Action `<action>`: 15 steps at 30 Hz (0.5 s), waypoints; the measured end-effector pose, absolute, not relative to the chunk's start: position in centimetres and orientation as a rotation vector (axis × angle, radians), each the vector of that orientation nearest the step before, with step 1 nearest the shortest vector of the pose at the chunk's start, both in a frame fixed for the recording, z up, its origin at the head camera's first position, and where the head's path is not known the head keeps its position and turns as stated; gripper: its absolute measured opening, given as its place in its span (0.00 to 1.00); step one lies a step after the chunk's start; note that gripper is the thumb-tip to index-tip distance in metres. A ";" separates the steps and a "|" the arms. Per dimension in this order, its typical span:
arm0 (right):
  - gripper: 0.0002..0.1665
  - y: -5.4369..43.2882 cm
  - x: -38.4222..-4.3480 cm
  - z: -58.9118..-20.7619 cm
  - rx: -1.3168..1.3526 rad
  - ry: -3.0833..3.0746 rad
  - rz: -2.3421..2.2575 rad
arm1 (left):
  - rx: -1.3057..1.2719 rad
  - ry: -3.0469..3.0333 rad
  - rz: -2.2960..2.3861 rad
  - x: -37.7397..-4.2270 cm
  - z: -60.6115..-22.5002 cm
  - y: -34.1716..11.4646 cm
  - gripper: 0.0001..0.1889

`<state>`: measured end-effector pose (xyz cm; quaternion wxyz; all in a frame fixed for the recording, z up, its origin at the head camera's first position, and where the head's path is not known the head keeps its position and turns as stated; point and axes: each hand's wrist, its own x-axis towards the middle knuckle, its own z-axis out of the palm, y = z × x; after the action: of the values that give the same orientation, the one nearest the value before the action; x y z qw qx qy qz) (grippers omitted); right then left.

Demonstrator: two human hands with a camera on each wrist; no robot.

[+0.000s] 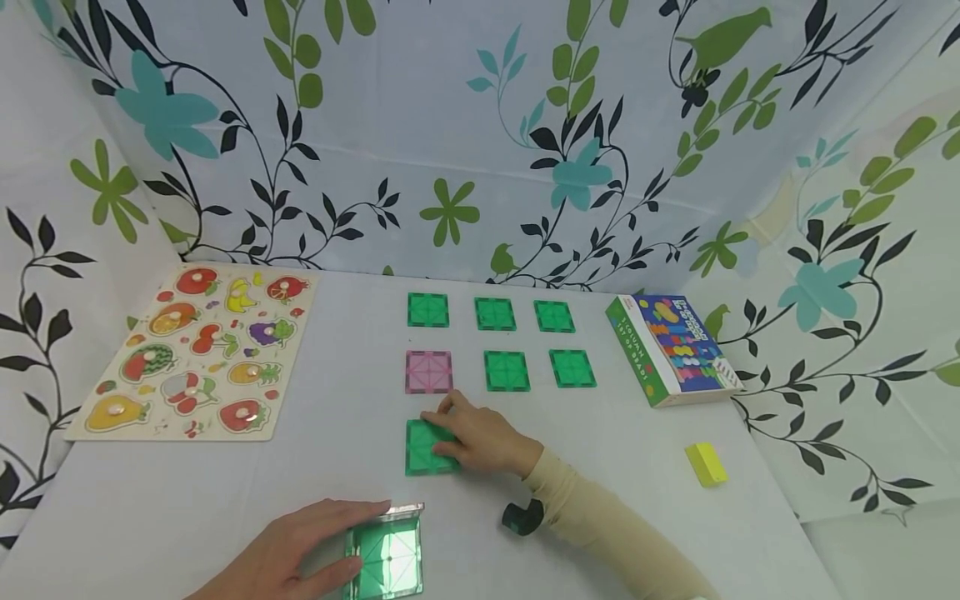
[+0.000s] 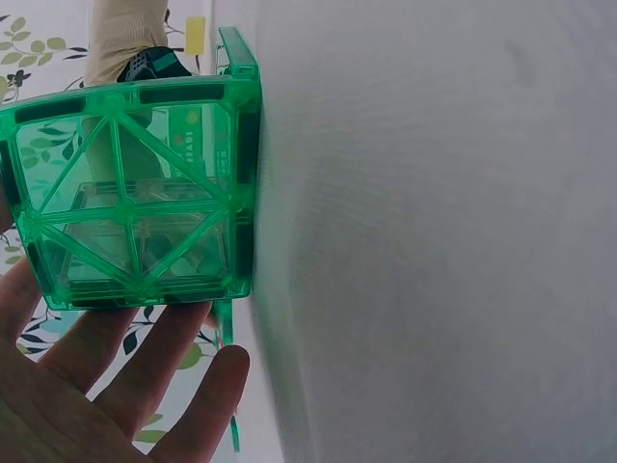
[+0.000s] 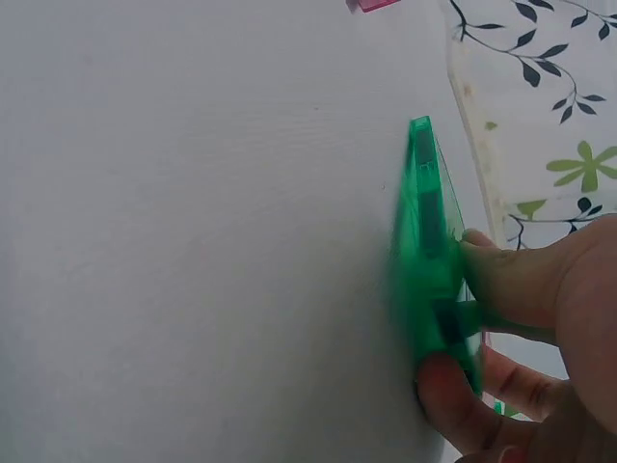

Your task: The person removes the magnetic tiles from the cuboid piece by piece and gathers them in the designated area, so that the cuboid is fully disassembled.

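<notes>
My right hand (image 1: 491, 437) pinches a square green magnetic tile (image 1: 420, 460) in the middle of the table. In the right wrist view, thumb and fingers hold that tile (image 3: 424, 217) by its edges, and it looks slightly blurred. Nearer the front, my left hand (image 1: 296, 550) grips a box shape of clear green magnetic tiles (image 1: 388, 554), with fingers along its far edge and thumb at its left side. The left wrist view shows the box (image 2: 125, 204) side-on, the fingers (image 2: 169, 371) beside it. Just beyond the right hand lies a pink tile (image 1: 429, 372).
Several green tiles (image 1: 507, 372) lie in two rows at the back. A wooden fruit puzzle board (image 1: 202, 358) is on the left. At the right are a colourful box (image 1: 675, 350) and a yellow block (image 1: 706, 464). A patterned cloth (image 1: 450, 150) hangs behind the table.
</notes>
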<state>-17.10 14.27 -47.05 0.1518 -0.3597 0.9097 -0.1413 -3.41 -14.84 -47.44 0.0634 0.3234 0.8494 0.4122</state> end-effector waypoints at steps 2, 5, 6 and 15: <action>0.33 14.3 -16.9 -47.1 -1.031 2.622 -0.382 | 0.987 2.567 1.246 -3.4 -47.5 -14.8 0.27; 0.35 14.3 -16.7 -47.3 -1.030 2.638 -0.360 | 0.986 2.567 1.245 -3.4 -47.5 -14.8 0.27; 0.37 14.4 -16.6 -47.4 -1.028 2.643 -0.361 | 0.984 2.566 1.243 -3.4 -47.5 -14.8 0.27; 0.55 14.7 -15.7 -47.6 -1.024 2.678 -0.320 | 0.979 2.557 1.241 -3.4 -47.4 -14.8 0.27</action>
<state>-15.67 14.67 -47.59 0.1281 -0.3522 0.9206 -0.1100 -3.42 -14.80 -47.42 0.0677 0.3249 0.8487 0.4118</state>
